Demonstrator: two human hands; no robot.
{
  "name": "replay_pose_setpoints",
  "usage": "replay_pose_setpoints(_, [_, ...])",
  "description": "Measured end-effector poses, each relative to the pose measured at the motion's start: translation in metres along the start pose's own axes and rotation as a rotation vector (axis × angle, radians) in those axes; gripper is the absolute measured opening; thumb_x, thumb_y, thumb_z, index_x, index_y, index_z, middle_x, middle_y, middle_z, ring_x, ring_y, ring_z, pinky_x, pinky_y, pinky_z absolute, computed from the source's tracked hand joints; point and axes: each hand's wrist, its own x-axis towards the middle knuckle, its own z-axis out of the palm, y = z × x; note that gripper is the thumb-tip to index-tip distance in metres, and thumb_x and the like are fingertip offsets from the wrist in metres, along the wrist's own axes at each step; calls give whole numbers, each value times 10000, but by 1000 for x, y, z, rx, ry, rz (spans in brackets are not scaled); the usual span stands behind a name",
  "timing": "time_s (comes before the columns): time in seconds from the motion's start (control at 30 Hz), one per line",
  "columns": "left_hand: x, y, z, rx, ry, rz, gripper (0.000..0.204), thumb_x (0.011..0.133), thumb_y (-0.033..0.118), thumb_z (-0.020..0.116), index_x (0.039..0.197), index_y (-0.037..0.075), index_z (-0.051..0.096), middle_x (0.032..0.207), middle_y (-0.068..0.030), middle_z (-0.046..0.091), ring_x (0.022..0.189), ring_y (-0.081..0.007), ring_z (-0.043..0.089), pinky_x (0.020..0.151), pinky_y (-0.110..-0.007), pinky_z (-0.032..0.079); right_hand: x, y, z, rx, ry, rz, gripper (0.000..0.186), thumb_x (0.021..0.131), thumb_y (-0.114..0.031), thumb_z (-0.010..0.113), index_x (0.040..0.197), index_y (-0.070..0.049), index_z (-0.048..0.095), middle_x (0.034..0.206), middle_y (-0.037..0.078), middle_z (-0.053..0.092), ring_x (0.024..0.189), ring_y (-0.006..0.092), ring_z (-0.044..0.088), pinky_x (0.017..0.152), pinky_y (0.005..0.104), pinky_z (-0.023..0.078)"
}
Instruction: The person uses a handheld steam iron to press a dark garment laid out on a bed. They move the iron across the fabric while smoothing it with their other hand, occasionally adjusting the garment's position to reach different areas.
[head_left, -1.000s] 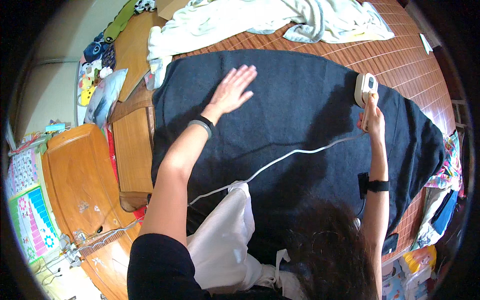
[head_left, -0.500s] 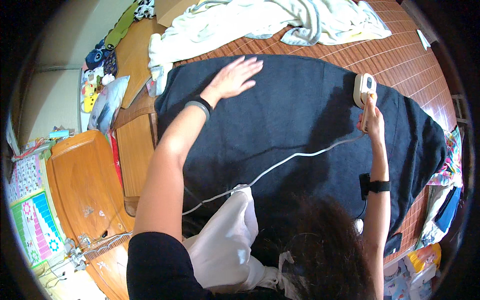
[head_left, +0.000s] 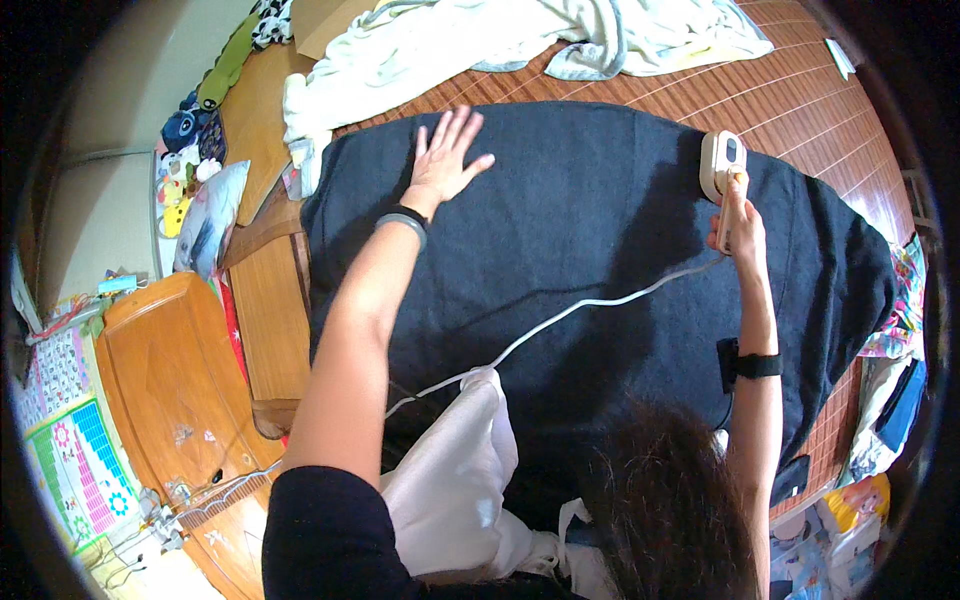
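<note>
A large black cloth (head_left: 520, 230) is spread out in front of me, fairly smooth in the middle and rippled at its right side. My left hand (head_left: 445, 165) lies on its upper left part with the fingers spread and nothing in them. At the upper right edge of the cloth, my right hand (head_left: 740, 222) is wrapped round the handle of a cream corded handheld garment steamer (head_left: 722, 165). Its rounded head is at the cloth; its underside is hidden. A white cord (head_left: 580, 304) runs from the handle across the cloth to the lower left.
The cloth lies on a brown slatted mat (head_left: 770, 110). A crumpled pale blanket (head_left: 430, 55) is heaped beyond it. Wooden furniture (head_left: 175, 370) and plush toys (head_left: 180, 190) are at the left. Folded clothes (head_left: 885, 410) lie at the right, and a dark phone-like slab (head_left: 790, 480) at the lower right.
My left hand has moved a little left on the cloth and turned, its fingers now pointing away from me. My right hand keeps the steamer at nearly the same spot.
</note>
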Motion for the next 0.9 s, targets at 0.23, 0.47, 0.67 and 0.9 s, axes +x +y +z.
replay_pose_setpoints(0.23, [31,-34,-7,-248,-29,-857,877,1032,723,273,1690,155,157,1769,-114,34,1622,-350,67,1261,-670,35,5,0,1,-11,-21,3,683,1017,-692,504,1086,-24,630,669,40,577,455,147,589,423,275,482])
replay_pose_setpoints(0.47, [-78,3,6,-145,143,-351,853,1020,632,495,1679,186,188,1754,-174,71,1590,-469,110,1142,-811,185,8,3,0,-31,2,-33,655,1019,-667,522,986,-22,629,691,74,608,476,172,615,441,306,524])
replay_pose_setpoints(0.67, [-180,62,38,-219,-149,-389,1176,852,824,590,1697,236,21,1743,-205,-122,1564,-555,-87,1062,-898,101,11,2,0,-76,10,-16,663,1012,-674,529,994,-19,632,691,87,624,484,185,635,451,312,535])
replay_pose_setpoints(0.9, [-173,59,38,-218,-174,-406,1190,848,824,598,1696,255,-12,1738,-198,-166,1564,-548,-112,1060,-898,108,-3,-10,10,-20,131,-45,685,1005,-675,549,878,-9,655,670,64,598,472,143,560,438,299,448])
